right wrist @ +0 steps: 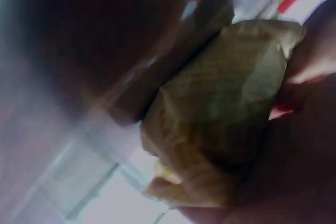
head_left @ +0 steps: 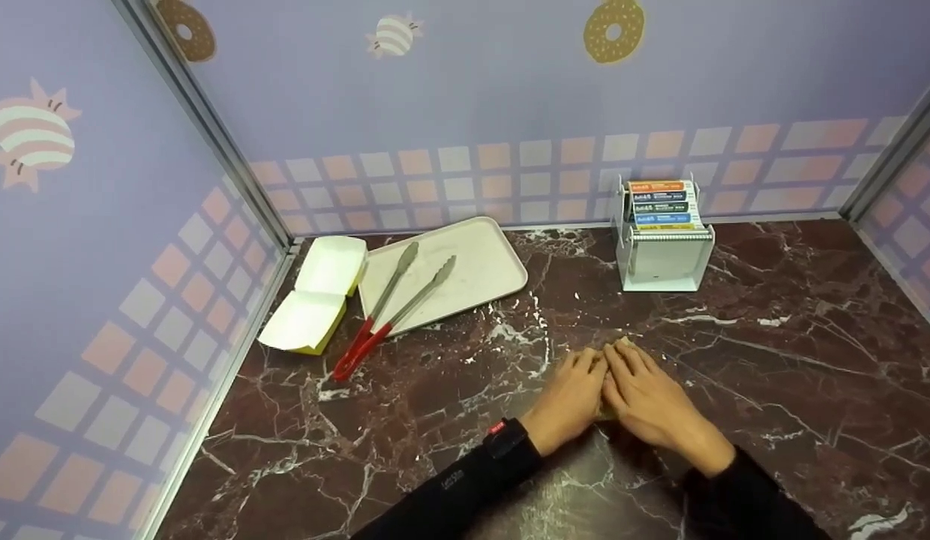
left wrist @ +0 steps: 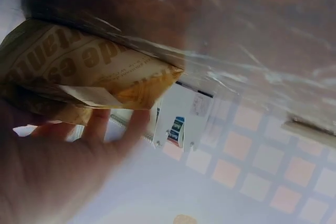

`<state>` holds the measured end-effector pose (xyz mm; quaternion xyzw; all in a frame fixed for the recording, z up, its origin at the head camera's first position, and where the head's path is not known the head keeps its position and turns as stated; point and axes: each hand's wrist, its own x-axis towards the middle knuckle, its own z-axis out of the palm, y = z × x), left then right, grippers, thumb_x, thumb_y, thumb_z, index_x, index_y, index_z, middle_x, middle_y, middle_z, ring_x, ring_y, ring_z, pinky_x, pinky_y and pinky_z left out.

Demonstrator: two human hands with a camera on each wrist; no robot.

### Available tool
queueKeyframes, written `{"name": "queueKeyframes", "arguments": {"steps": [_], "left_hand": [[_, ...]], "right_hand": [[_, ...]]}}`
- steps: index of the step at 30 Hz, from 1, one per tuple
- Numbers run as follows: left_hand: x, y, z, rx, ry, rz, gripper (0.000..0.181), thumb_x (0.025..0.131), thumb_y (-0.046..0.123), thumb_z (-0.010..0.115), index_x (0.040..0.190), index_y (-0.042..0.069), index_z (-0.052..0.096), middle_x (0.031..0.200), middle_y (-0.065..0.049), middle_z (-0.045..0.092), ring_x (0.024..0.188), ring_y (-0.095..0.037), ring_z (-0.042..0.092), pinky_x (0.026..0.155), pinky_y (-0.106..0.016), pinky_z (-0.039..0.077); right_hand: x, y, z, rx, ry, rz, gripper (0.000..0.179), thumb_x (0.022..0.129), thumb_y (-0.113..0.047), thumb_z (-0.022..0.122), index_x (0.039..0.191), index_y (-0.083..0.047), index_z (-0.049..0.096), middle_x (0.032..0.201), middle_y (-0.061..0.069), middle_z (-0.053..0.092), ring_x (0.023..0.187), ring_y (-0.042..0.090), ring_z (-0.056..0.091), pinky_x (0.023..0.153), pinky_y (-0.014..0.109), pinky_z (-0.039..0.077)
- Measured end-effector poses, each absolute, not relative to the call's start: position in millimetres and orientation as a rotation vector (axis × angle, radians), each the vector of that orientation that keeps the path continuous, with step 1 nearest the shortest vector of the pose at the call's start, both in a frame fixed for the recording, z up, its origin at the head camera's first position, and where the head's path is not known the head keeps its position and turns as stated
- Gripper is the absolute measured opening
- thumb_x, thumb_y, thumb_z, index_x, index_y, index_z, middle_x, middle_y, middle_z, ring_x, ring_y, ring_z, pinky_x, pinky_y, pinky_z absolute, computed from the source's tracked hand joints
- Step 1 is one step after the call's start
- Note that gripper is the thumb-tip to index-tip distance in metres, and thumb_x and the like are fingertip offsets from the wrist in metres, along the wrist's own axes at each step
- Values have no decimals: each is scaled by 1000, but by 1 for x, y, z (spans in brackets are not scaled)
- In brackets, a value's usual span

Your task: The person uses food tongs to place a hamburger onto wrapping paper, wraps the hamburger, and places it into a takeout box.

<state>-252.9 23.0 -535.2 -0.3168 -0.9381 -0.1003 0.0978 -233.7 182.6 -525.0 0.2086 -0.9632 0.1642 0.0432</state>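
A packet wrapped in brown printed paper [left wrist: 100, 64] lies on the dark marbled table, mostly covered by both hands in the head view. My left hand [head_left: 574, 394] grips its left side, its fingers bent over the top. From the other side my right hand [head_left: 652, 394] holds the packet, fingertips close to those of the left. The right wrist view shows folded, crumpled paper [right wrist: 220, 93] at the packet's end, somewhat blurred. Whatever is inside the wrapping is hidden, and so are the thumbs in the head view.
Left of the hands, red-handled tongs [head_left: 379, 330] lean across a pale tray [head_left: 480, 277]. Beside the tray stands an opened yellow-and-white carton [head_left: 307, 315]. A white dispenser with several coloured boxes [head_left: 666, 259] stands at the back right. Patterned walls [head_left: 465, 97] enclose the table.
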Motion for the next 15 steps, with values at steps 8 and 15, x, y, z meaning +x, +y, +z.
{"name": "queueKeyframes", "arguments": {"steps": [8, 15], "left_hand": [[-252, 22, -540, -992, -2798, -331, 73, 96, 29, 70, 151, -10, 43, 134, -13, 51, 116, -20, 60, 108, -27, 52], [-254, 20, -538, -1025, -2860, -302, 81, 93, 34, 74, 154, -7, 39, 146, -14, 51, 129, -22, 57, 117, -29, 44]], "right_hand": [[-246, 198, -518, 762, -3082, 824, 67, 107, -31, 47, 158, 8, 29, 165, 33, 26, 151, 55, 25, 121, 70, 24], [-250, 206, -517, 779, -3162, 935, 91, 99, -49, 60, 162, 3, 20, 168, 31, 16, 151, 57, 20, 116, 78, 23]]}}
